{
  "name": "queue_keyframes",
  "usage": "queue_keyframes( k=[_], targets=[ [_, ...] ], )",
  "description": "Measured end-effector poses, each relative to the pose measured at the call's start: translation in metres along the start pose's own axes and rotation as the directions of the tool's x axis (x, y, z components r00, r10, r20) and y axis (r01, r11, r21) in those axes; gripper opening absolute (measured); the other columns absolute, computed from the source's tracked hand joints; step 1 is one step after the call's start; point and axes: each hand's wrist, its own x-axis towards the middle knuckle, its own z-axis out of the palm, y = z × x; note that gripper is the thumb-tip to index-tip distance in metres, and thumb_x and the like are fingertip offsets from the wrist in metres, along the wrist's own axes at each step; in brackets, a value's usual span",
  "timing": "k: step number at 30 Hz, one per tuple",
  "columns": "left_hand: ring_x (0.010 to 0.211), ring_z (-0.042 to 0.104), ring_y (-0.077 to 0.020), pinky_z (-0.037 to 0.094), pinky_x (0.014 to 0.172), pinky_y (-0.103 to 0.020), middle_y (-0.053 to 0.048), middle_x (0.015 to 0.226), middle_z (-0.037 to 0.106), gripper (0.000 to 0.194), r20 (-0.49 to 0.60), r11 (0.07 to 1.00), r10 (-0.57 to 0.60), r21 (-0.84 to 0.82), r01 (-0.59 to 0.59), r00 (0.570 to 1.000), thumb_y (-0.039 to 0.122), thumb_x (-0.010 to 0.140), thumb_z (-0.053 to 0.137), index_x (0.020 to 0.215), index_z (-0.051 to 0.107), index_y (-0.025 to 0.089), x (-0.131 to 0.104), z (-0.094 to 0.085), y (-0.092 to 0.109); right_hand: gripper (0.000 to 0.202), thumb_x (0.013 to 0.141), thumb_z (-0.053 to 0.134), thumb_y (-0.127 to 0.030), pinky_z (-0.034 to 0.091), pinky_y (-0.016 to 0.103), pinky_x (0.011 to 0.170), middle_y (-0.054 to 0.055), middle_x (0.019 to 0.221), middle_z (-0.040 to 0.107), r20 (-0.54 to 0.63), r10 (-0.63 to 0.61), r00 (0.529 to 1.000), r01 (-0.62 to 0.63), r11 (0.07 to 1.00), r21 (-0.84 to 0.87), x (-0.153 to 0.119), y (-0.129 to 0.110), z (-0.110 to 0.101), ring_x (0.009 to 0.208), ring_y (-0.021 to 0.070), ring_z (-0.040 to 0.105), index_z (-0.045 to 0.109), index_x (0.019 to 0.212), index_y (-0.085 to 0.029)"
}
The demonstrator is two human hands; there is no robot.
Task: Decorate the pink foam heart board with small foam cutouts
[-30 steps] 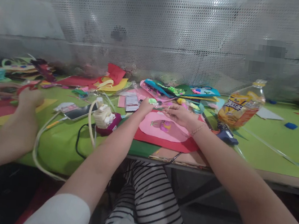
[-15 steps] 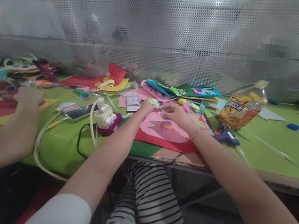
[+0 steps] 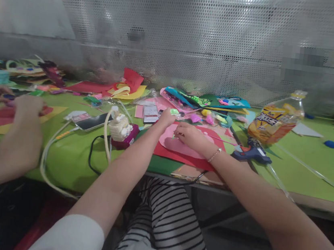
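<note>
My left hand [image 3: 167,118] is closed around a small packet of bright green clay [image 3: 174,112], just past the far left side of a pink rounded paper cutout [image 3: 169,142]. Over that cutout, my right hand [image 3: 190,137] has its fingertips drawn together in a pinch. A tiny green bit shows by those fingertips, too small to name. The cutout lies on a red sheet [image 3: 163,151]. Part of its surface is hidden under my right hand and wrist. Bright pink clay lumps [image 3: 195,118] sit beyond my hands.
A dark blue glue gun [image 3: 251,153] and a tilted drink bottle [image 3: 274,121] are on the right. A power adapter [image 3: 122,131], cables and a phone [image 3: 94,121] lie left. Another person's hands [image 3: 29,102] work at far left. A perforated metal panel [image 3: 177,41] stands behind.
My right hand has come down and nearer over the pink cutout, its fingers closing together. The yellow and purple ball seen there before is now hidden. My left hand stays nearly in place.
</note>
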Motion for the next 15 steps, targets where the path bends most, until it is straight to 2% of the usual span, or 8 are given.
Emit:
queue_keyframes(
  k=[4,10,15],
  targets=[
    [0.092,0.058,-0.0215,0.043,0.079,-0.029,-0.007,0.089,0.064,0.017,0.020,0.996,0.012,0.087,-0.014,1.000,0.013,0.064,0.055,0.080,0.052,0.019,-0.0001,-0.0023,0.0025,0.023,0.079,0.046,-0.003,0.047,0.030,0.076,0.009,0.084,0.062,0.025,-0.087,0.996,0.088,0.996,-0.018,-0.0002,0.0008,0.0053,0.080,0.0162,0.056,0.067,0.078,-0.013],
    [0.089,0.060,-0.0235,0.043,0.079,-0.031,-0.007,0.084,0.065,0.012,0.041,0.995,0.064,0.073,-0.067,0.997,0.016,0.065,0.056,0.077,0.056,0.019,-0.0026,-0.0046,0.0053,0.025,0.078,0.046,-0.005,0.049,0.031,0.077,0.010,0.090,0.063,-0.005,-0.082,0.997,0.082,0.997,0.001,-0.0006,-0.0038,0.0082,0.081,0.0165,0.058,0.069,0.082,-0.014],
    [0.095,0.059,-0.0257,0.043,0.080,-0.032,-0.010,0.094,0.065,0.020,0.019,0.994,0.022,0.106,-0.024,1.000,0.015,0.065,0.056,0.085,0.055,0.018,-0.0038,-0.0060,0.0075,0.029,0.078,0.043,-0.002,0.049,0.033,0.082,0.012,0.099,0.062,0.031,-0.102,0.994,0.102,0.995,0.023,-0.0012,-0.0058,0.0093,0.088,0.0173,0.058,0.068,0.088,-0.012]
  ],
)
